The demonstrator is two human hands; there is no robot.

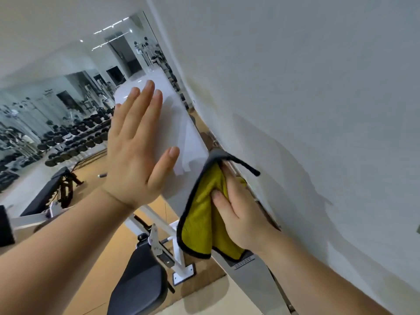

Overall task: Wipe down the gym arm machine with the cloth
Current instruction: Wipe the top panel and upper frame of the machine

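1. While bunched in the right grip (238, 212), cloth (200, 223): soft, light, limp; pressed against machine (179, 123) edge beside wall (295, 87).
2. Flat, straight-fingered left grip (136, 151) rests on machine's white side.
3. Likely best held mid-fold.

The left hand (134, 155) lies flat on the machine's white panel (179, 123). Past its fingertips (148, 87) only a short bare stretch remains before the panel's rounded top edge. On the thumb side the panel lies open as far as the cloth (202, 223). The right hand (238, 214) has its fingers (228, 172) at the panel's far edge, and the wall (318, 87) stands just beyond them, leaving only a narrow slot. Below both wrists there is open air, then the white frame bars (159, 221) and the black seat pad (141, 283) block the way. Out past the left little finger the room is open, with a bench (45, 194) well apart.
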